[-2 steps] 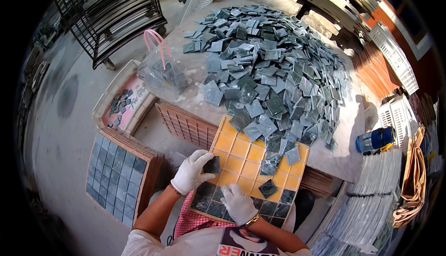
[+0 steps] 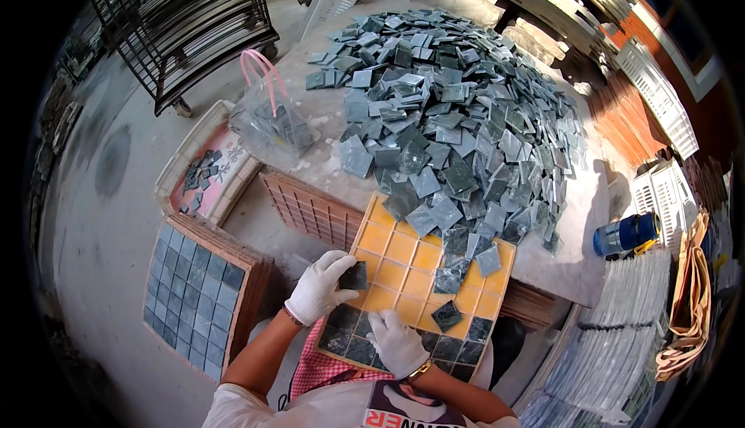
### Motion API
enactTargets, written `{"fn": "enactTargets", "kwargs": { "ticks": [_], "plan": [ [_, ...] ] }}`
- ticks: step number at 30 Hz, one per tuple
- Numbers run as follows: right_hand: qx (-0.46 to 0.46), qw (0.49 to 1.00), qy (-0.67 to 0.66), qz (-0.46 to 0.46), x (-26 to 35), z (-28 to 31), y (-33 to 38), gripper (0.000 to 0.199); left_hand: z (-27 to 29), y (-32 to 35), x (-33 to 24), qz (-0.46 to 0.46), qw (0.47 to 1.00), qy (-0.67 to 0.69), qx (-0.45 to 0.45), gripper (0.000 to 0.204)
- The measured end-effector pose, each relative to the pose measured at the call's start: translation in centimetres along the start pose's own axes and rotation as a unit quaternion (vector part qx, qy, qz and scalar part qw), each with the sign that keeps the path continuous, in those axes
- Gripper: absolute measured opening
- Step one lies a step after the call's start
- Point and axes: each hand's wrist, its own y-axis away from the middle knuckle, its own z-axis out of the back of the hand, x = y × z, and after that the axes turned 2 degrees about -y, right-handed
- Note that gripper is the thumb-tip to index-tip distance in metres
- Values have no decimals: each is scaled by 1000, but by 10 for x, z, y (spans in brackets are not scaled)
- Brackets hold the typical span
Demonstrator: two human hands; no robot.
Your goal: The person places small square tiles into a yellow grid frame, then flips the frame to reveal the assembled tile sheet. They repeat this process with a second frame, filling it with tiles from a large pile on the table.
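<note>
In my left hand (image 2: 320, 287), white-gloved, a dark green square stone tile (image 2: 354, 276) is pinched at the left edge of a yellow gridded tray (image 2: 380, 238). My right hand (image 2: 399, 344), also gloved, rests over the tray's near rows with its fingers slightly apart; what lies under the palm is hidden. Dark tiles (image 2: 362, 350) fill cells along the near rows. One loose tile (image 2: 447, 316) lies turned askew to the right of my right hand. More loose tiles (image 2: 448, 280) spill onto the tray's far right part.
A large tile heap (image 2: 466, 117) covers the table beyond the tray. At left stands a stack of brown trays topped by a tile-filled one (image 2: 190, 296). A clear bag (image 2: 275, 121) with pink handles, a blue bottle (image 2: 627, 234) and bundled sheets (image 2: 613, 350) surround the workspace.
</note>
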Motion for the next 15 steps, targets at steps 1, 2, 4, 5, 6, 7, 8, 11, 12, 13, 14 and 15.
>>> {"fn": "enactTargets", "kwargs": {
  "ticks": [1,2,4,5,6,7,8,11,12,13,14,15],
  "plan": [
    [10,999,44,21,-1,1,1,42,0,-1,1,-7,1000,-3,-3,60],
    [26,999,32,22,0,6,-2,43,-1,-3,3,-12,1000,-6,-1,61],
    [56,998,7,22,-2,14,-5,45,-3,-9,7,-22,1000,-13,5,61],
    [50,998,-29,35,-6,17,-7,46,-3,-14,9,-38,999,-24,2,61],
    [44,996,-65,49,-11,20,-8,46,-2,-20,9,-54,998,-34,-1,61],
    [39,992,-101,62,-17,23,-9,47,-1,-27,10,-70,997,-45,-4,60],
    [18,994,-95,58,-24,25,-11,47,-2,-35,10,-85,995,-53,-3,60],
    [-14,996,-87,20,-38,44,-22,44,-2,-58,13,-143,986,-81,-13,58],
    [-51,995,-80,0,-43,53,-31,44,-2,-65,16,-140,986,-87,0,59],
    [-88,993,-74,-19,-50,62,-40,44,-2,-71,18,-138,986,-94,13,59],
    [-126,989,-68,-41,-57,71,-50,44,-3,-78,19,-137,985,-100,28,59],
    [-186,982,-5,-42,-66,80,-64,48,-3,-83,18,-127,985,-120,15,59]
  ]
}}
